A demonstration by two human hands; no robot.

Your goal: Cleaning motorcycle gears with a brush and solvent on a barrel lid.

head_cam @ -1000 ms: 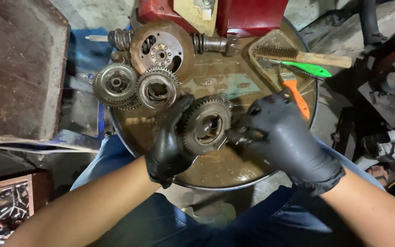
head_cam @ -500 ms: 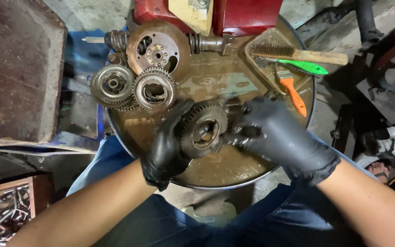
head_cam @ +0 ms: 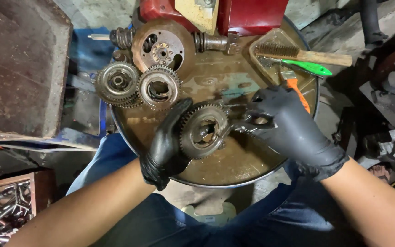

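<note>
My left hand (head_cam: 165, 146), in a black glove, grips a rusty toothed gear (head_cam: 204, 130) by its left edge, holding it over a round metal basin (head_cam: 234, 169) of brown oily liquid. Just right of the gear my right hand (head_cam: 289, 126), also black-gloved, pinches a small dark tool or part against the gear's right rim; what it is stays unclear. Two more gears (head_cam: 117, 83) (head_cam: 159, 87) lie side by side at the basin's upper left. Behind them sits a rusty round disc with holes (head_cam: 162, 43).
A wire brush with a wooden handle (head_cam: 305, 54), a green-handled tool (head_cam: 307, 67) and an orange-handled tool (head_cam: 297, 89) rest at the basin's right rim. A red machine part (head_cam: 248, 13) stands at the far side. A wooden block (head_cam: 19, 68) is left, a box of metal bits (head_cam: 3, 212) lower left.
The gear has shifted slightly left and toward me in my left hand. My right hand stays at its right rim, fingers working the small dark piece.
</note>
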